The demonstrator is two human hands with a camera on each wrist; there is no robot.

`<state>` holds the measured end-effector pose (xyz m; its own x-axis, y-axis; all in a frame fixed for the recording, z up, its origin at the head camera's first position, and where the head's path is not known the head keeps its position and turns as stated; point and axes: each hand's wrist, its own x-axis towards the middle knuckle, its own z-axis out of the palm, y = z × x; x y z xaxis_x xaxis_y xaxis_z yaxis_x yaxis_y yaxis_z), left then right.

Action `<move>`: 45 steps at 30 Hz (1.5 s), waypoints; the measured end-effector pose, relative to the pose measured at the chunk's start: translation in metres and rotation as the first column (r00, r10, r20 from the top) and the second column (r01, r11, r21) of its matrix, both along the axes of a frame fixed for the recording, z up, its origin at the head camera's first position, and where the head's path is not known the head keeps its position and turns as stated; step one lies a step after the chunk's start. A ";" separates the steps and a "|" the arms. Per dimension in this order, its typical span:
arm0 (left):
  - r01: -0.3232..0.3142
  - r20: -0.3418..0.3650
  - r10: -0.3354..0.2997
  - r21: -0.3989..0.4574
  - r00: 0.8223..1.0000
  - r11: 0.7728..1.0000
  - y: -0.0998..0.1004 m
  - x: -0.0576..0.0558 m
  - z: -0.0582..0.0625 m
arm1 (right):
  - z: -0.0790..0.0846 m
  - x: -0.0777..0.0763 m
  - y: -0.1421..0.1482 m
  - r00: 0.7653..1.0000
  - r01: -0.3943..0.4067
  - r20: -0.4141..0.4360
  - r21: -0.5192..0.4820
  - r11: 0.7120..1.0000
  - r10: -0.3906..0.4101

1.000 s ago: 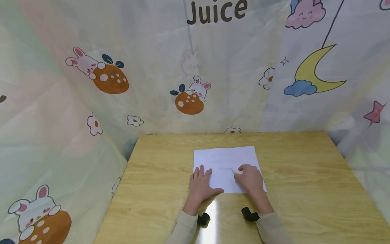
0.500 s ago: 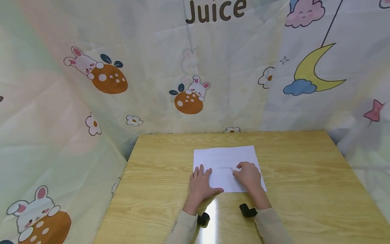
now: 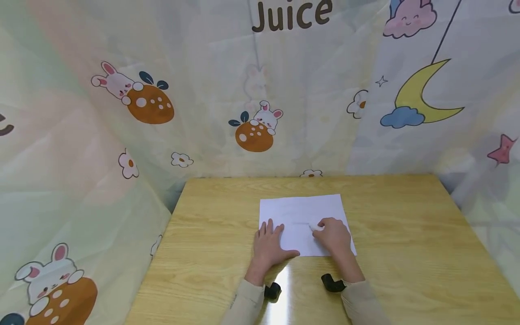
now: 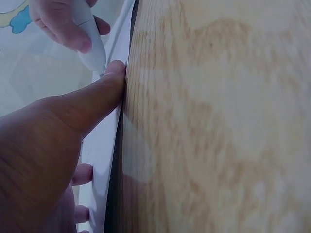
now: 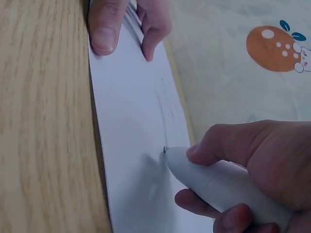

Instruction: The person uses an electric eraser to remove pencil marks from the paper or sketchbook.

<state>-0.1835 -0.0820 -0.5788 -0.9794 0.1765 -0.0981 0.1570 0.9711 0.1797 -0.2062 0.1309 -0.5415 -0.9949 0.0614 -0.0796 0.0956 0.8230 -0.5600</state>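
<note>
A sheet of white paper (image 3: 300,208) lies on the wooden table, with faint lines across its middle. My left hand (image 3: 266,247) rests on its left part, fingers spread and thumb along the near edge. My right hand (image 3: 335,236) grips a thick white pen-shaped tool (image 5: 214,183) between thumb and curled fingers. The tool narrows to a small dark tip, which meets the paper at the end of a thin line (image 5: 162,109). In the left wrist view, the tool's front end (image 4: 92,46) shows just beyond the left thumb.
The wooden table (image 3: 418,234) stretches out around the sheet. A cloth backdrop (image 3: 195,90) printed with rabbits and a moon hangs behind and at the sides. Black wrist pieces (image 3: 272,291) show at both sleeve cuffs.
My right hand tilts slightly left half a second ago, then returns right, with the tool still in its grip. The left hand stays in place on the paper. The head view shifts a little.
</note>
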 end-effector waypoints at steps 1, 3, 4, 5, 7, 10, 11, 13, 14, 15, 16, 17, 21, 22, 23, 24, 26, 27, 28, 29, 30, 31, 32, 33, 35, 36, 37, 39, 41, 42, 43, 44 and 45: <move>0.000 0.003 0.000 -0.001 1.000 1.000 0.000 0.000 -0.001 | 0.000 0.000 0.000 1.000 -0.002 0.001 0.001 1.000 0.002; -0.001 -0.002 0.001 -0.010 1.000 1.000 0.000 0.001 -0.002 | 0.001 -0.002 -0.001 1.000 -0.008 -0.011 0.000 1.000 0.008; -0.003 -0.011 0.002 -0.018 1.000 1.000 0.000 0.000 -0.002 | 0.002 -0.002 -0.002 1.000 -0.013 -0.022 -0.003 1.000 0.012; -0.004 -0.023 0.004 -0.018 1.000 1.000 0.000 0.000 -0.001 | 0.003 -0.003 -0.002 1.000 -0.015 -0.028 -0.004 1.000 0.015; -0.005 -0.036 0.004 -0.023 0.999 1.000 0.000 0.000 -0.001 | 0.004 -0.003 -0.003 1.000 -0.015 -0.027 -0.002 1.000 0.015; 0.001 -0.027 -0.002 -0.032 1.000 1.000 -0.001 -0.001 0.001 | 0.006 -0.005 -0.003 1.000 -0.009 -0.005 0.007 1.000 0.009; 0.002 -0.016 -0.003 -0.035 1.000 0.999 -0.001 -0.002 0.001 | 0.006 -0.006 -0.003 1.000 -0.012 -0.002 0.007 1.000 0.012; 0.004 -0.023 -0.005 -0.039 1.000 0.999 -0.001 -0.003 0.002 | 0.007 -0.009 -0.003 1.000 -0.023 -0.017 -0.001 1.000 0.023; 0.003 -0.033 -0.004 -0.036 0.999 0.999 -0.001 -0.005 0.003 | 0.007 -0.011 -0.003 0.999 -0.024 -0.028 -0.003 1.000 0.024; 0.002 -0.043 -0.003 -0.034 0.999 0.999 -0.001 -0.006 0.003 | 0.008 -0.013 -0.002 0.999 -0.031 -0.037 -0.005 1.000 0.031; 0.002 -0.055 -0.003 -0.029 0.998 1.000 -0.001 -0.007 0.004 | 0.009 -0.014 -0.001 0.999 -0.031 -0.040 -0.003 1.000 0.030; 0.001 -0.062 -0.002 -0.025 0.998 1.000 0.000 -0.008 0.004 | 0.009 -0.014 0.000 0.999 -0.027 -0.038 -0.001 1.000 0.027; 0.004 -0.054 -0.005 -0.011 0.999 1.000 0.000 -0.011 0.005 | 0.011 -0.011 0.003 1.000 -0.018 -0.010 0.004 1.000 0.018; 0.004 -0.051 -0.005 -0.007 0.999 1.000 0.000 -0.011 0.005 | 0.011 -0.011 0.003 1.000 -0.016 -0.013 0.002 1.000 0.016; 0.004 -0.051 -0.004 -0.002 0.999 1.000 0.000 -0.011 0.005 | 0.011 -0.011 0.002 1.000 -0.018 -0.020 -0.002 1.000 0.018; 0.002 -0.060 -0.002 0.008 0.998 1.000 -0.001 -0.012 0.005 | 0.011 -0.012 0.001 0.999 -0.024 -0.031 -0.006 1.000 0.024; -0.005 -0.068 0.006 0.013 0.998 1.000 -0.001 -0.012 0.005 | 0.011 -0.014 0.000 0.999 -0.030 -0.045 -0.010 0.999 0.030; -0.009 -0.071 0.011 0.022 0.997 1.000 -0.002 -0.011 0.006 | 0.011 -0.014 -0.001 0.999 -0.029 -0.039 -0.012 1.000 0.028; -0.013 -0.072 0.014 0.024 0.997 1.000 -0.002 -0.010 0.006 | 0.011 -0.014 -0.001 0.999 -0.027 -0.026 -0.016 1.000 0.026; -0.014 -0.070 0.016 0.027 0.997 1.000 -0.002 -0.008 0.006 | 0.010 -0.013 -0.001 1.000 -0.024 -0.013 -0.018 1.000 0.024; -0.014 -0.067 0.016 0.029 0.998 0.999 -0.003 -0.007 0.006 | 0.010 -0.012 -0.002 1.000 -0.021 0.000 -0.018 1.000 0.021; -0.014 -0.061 0.015 0.029 0.998 0.999 -0.003 -0.005 0.007 | 0.010 -0.010 -0.002 1.000 -0.017 0.009 -0.019 1.000 0.018; -0.012 -0.059 0.014 0.037 0.998 0.999 -0.003 -0.003 0.007 | 0.009 -0.009 -0.002 1.000 -0.014 0.011 -0.019 1.000 0.014; -0.009 -0.061 0.012 0.045 0.998 0.999 -0.003 -0.002 0.008 | 0.009 -0.009 -0.002 1.000 -0.016 0.004 -0.021 1.000 0.016; -0.006 -0.065 0.009 0.051 0.998 0.999 -0.002 -0.001 0.008 | 0.008 -0.009 -0.002 1.000 -0.019 -0.018 -0.023 1.000 0.018; -0.006 -0.066 0.009 0.051 0.998 0.999 -0.002 -0.001 0.008 | 0.007 -0.009 -0.002 1.000 -0.019 -0.025 -0.021 1.000 0.019; -0.006 -0.067 0.010 0.050 0.998 0.999 -0.001 -0.001 0.007 | 0.006 -0.009 -0.002 0.999 -0.022 -0.027 -0.019 1.000 0.021; -0.009 -0.061 0.013 0.050 0.998 0.999 -0.001 0.000 0.006 | 0.005 -0.008 -0.002 1.000 -0.019 -0.015 -0.010 1.000 0.019; -0.010 -0.058 0.014 0.056 0.998 0.998 0.000 0.001 0.005 | 0.004 -0.005 -0.002 1.000 -0.008 0.001 -0.003 1.000 0.008; -0.009 -0.055 0.012 0.055 0.998 0.998 0.000 0.002 0.003 | 0.003 -0.004 -0.002 1.000 -0.003 0.007 0.001 1.000 0.003; -0.008 -0.052 0.011 0.054 0.999 0.999 0.000 0.002 0.002 | 0.002 -0.003 -0.003 1.000 -0.001 0.010 0.002 1.000 0.001; -0.007 -0.047 0.010 0.052 0.999 0.999 0.001 0.003 0.000 | 0.002 -0.002 -0.004 1.000 0.000 0.010 0.002 1.000 0.000; -0.005 -0.049 0.008 0.048 0.999 0.999 0.001 0.005 -0.001 | 0.001 -0.001 -0.005 1.000 -0.002 0.008 -0.002 1.000 0.002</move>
<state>-0.1789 -0.0815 -0.5799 -0.9840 0.1735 -0.0410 0.1606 0.9626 0.2183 -0.2076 0.1262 -0.5403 -0.9944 0.0597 -0.0877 0.0988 0.8222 -0.5606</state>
